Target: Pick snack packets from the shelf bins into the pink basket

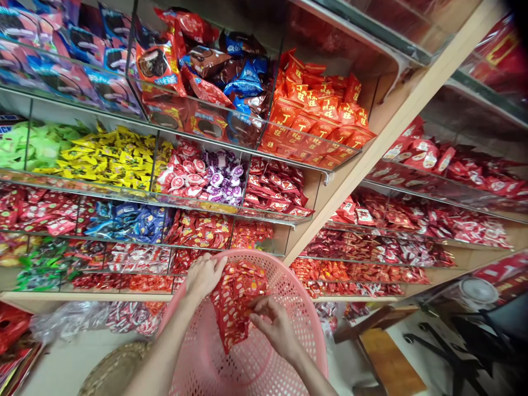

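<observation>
Over a pink perforated plastic basket (pixel 317 330), a red bag (pixel 237 300) printed with small pale and orange shapes hangs at a slant. My left hand (pixel 204 278) is closed at the bag's upper left corner, close to the basket's far rim; some of its fingertips are hidden. On the bag's right edge, my right hand (pixel 274 324) has its thumb and fingers bent together in a grip. The bag's lower corner points down into the basket, above the perforated inside wall.
Ahead are tiered shelves with clear dividers, holding yellow candies (pixel 115 154), purple candies (pixel 223 176) and red snack packets (pixel 313 118). A slanting wooden post (pixel 350 165) separates two shelf units. A wooden stool (pixel 390 360) stands at right, with a woven round item (pixel 111 366) on the floor at left.
</observation>
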Action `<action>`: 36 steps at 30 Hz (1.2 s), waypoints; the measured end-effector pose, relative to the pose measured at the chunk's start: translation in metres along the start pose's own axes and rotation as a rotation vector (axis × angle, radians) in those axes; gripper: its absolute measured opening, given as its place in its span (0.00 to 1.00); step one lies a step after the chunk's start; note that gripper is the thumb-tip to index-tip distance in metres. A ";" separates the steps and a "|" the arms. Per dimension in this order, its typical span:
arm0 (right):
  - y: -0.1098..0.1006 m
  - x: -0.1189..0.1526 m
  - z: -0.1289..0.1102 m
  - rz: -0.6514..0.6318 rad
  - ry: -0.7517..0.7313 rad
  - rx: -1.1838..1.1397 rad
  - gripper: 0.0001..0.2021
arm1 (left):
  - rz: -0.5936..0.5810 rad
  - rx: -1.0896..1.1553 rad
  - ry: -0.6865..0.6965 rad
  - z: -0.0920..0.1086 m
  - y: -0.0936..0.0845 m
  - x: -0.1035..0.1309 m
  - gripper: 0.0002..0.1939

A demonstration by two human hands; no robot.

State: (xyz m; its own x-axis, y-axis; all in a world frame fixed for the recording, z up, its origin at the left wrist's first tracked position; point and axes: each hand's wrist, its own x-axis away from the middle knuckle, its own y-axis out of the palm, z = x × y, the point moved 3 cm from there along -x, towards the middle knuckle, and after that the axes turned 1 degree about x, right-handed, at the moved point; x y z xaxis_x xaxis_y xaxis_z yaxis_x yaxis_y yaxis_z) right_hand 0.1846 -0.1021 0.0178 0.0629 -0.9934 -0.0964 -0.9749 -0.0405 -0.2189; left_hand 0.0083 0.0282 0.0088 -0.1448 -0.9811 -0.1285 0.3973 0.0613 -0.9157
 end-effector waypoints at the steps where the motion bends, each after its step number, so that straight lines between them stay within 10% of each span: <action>1: 0.000 -0.002 0.002 -0.010 0.008 -0.007 0.07 | -0.004 0.001 -0.003 0.000 0.000 0.000 0.33; 36: -0.032 -0.021 0.030 -0.173 -0.164 0.658 0.09 | -0.023 0.030 -0.019 0.000 -0.001 0.001 0.32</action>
State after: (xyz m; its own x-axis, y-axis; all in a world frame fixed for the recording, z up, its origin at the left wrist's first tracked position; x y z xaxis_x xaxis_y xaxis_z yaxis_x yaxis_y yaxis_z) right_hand 0.2213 -0.0768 -0.0021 0.2872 -0.9474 -0.1410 -0.6195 -0.0715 -0.7817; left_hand 0.0078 0.0272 0.0097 -0.1368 -0.9855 -0.1003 0.4210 0.0338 -0.9064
